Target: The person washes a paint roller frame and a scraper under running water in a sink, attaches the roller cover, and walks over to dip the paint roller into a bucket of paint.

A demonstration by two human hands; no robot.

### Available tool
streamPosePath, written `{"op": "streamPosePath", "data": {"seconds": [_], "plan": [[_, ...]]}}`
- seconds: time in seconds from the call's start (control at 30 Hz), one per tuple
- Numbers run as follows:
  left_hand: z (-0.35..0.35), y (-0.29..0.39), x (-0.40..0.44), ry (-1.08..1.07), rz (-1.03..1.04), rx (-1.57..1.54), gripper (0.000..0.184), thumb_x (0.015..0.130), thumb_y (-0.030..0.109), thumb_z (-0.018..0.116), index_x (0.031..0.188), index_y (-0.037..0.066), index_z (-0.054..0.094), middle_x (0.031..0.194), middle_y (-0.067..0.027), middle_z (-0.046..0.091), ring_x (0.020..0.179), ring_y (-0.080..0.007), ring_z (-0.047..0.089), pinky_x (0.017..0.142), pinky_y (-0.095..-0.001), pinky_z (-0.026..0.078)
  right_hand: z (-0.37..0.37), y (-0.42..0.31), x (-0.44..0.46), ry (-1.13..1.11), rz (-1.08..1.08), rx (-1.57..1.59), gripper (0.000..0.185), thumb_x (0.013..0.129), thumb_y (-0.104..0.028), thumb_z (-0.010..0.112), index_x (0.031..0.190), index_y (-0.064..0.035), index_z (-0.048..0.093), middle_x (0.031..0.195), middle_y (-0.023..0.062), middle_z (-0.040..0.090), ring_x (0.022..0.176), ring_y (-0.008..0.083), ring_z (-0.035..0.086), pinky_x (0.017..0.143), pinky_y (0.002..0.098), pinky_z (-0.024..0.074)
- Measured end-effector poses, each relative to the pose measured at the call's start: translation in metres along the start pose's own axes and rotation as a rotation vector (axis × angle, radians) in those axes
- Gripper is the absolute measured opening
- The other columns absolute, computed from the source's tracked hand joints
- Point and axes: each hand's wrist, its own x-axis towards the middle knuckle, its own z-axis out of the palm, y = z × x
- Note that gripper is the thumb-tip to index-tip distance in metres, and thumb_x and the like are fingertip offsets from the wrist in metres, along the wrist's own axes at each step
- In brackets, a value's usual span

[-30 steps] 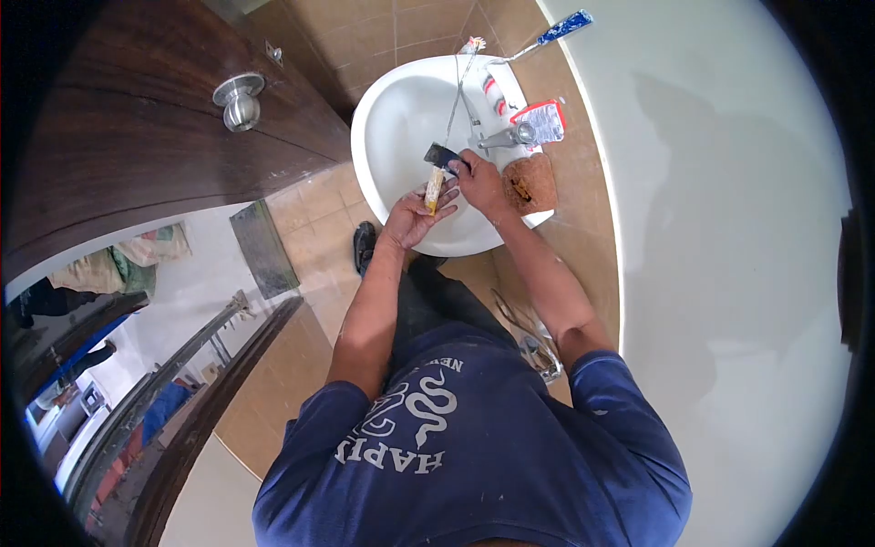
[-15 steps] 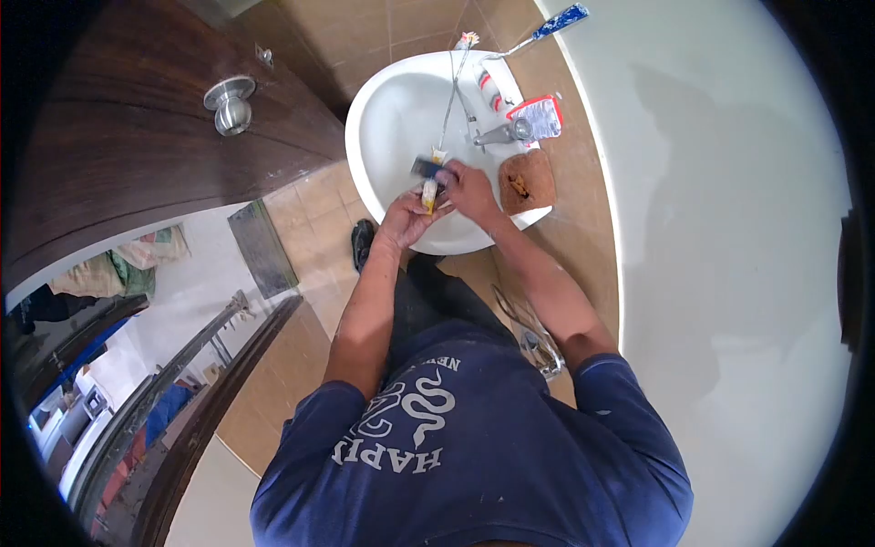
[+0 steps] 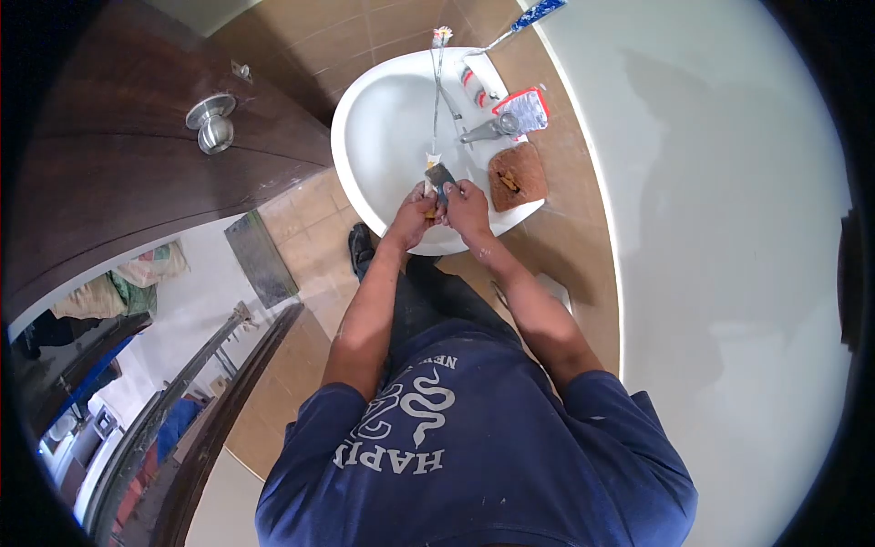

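Both my hands are close together over the near part of the white sink. In my right hand is a dark, flat rectangular piece, its far end pointing away from me. My left hand is closed round a small white-and-yellow piece, partly hidden by my fingers and the dark piece. A thin wire-like rod runs from near the white-and-yellow piece across the basin. At its far end is a whitish, frayed-looking tip. I cannot tell whether rod and piece are joined.
On the sink's right ledge are a metal faucet, a red-edged packet, a red-and-white item and a brown spongy block. A blue-handled tool lies beyond. The dark door with its knob stands left.
The dark piece has turned from lying across the white-and-yellow piece to pointing away from me beside it. My left hand has shifted slightly. The view has tilted, moving the sink slightly left.
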Motion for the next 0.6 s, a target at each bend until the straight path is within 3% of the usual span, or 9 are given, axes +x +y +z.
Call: {"op": "streamPosePath", "data": {"seconds": [0.17, 0.27, 0.37, 0.47, 0.53, 0.6], "plan": [[0.004, -0.008, 0.008, 0.065, -0.022, 0.068, 0.024, 0.095, 0.007, 0.044, 0.116, 0.017, 0.047, 0.076, 0.0037, 0.046, 0.067, -0.0108, 0.047, 0.067, -0.0276, 0.044, 0.009, -0.011, 0.003, 0.075, 0.076, 0.134, 0.026, 0.100, -0.020, 0.054, 0.082, -0.0010, 0.056, 0.059, 0.0064, 0.058, 0.043, 0.0122, 0.052, 0.040, 0.0290, 0.0408], [0.014, 0.002, 0.002, 0.091, -0.053, 0.081, 0.013, 0.094, 0.007, 0.045, 0.102, 0.017, 0.044, 0.074, 0.0040, 0.045, 0.066, -0.0103, 0.046, 0.067, -0.0272, 0.043, 0.012, -0.003, 0.001, 0.089, 0.061, 0.129, 0.026, 0.100, -0.019, 0.054, 0.082, -0.0009, 0.056, 0.059, 0.0064, 0.058, 0.043, 0.0120, 0.051, 0.040, 0.0295, 0.0401], [0.006, -0.014, 0.012, 0.094, 0.003, 0.081, 0.017, 0.092, 0.004, 0.044, 0.103, 0.017, 0.044, 0.072, 0.0043, 0.043, 0.064, -0.0099, 0.044, 0.064, -0.0275, 0.043, 0.011, 0.007, 0.010, 0.112, 0.040, 0.141, 0.026, 0.099, -0.019, 0.054, 0.083, 0.0003, 0.057, 0.059, 0.0073, 0.059, 0.043, 0.0130, 0.053, 0.040, 0.0305, 0.0418], [0.017, -0.007, 0.007, 0.138, -0.001, 0.102, 0.037, 0.091, 0.003, 0.041, 0.124, 0.021, 0.045, 0.076, 0.0063, 0.046, 0.067, -0.0066, 0.044, 0.065, -0.0251, 0.041, 0.014, -0.001, 0.014, 0.130, 0.081, 0.170, 0.027, 0.098, -0.019, 0.054, 0.081, 0.0021, 0.058, 0.060, 0.0095, 0.062, 0.044, 0.0152, 0.058, 0.041, 0.0317, 0.0458], [0.005, -0.010, 0.011, 0.049, -0.019, 0.103, 0.039, 0.092, 0.002, 0.040, 0.126, 0.021, 0.044, 0.079, 0.0064, 0.047, 0.069, -0.0064, 0.046, 0.067, -0.0256, 0.042, 0.013, -0.002, 0.004, 0.129, 0.109, 0.186, 0.027, 0.098, -0.020, 0.054, 0.082, 0.0019, 0.058, 0.061, 0.0100, 0.063, 0.044, 0.0151, 0.058, 0.042, 0.0315, 0.0460], [0.002, -0.016, 0.013, 0.033, -0.034, 0.105, 0.039, 0.093, 0.003, 0.040, 0.128, 0.022, 0.043, 0.082, 0.0064, 0.048, 0.071, -0.0063, 0.047, 0.069, -0.0261, 0.044, 0.013, 0.004, 0.001, 0.121, 0.123, 0.243, 0.026, 0.099, -0.020, 0.054, 0.082, -0.0011, 0.054, 0.060, 0.0071, 0.059, 0.043, 0.0130, 0.052, 0.039, 0.0299, 0.0398]]}}
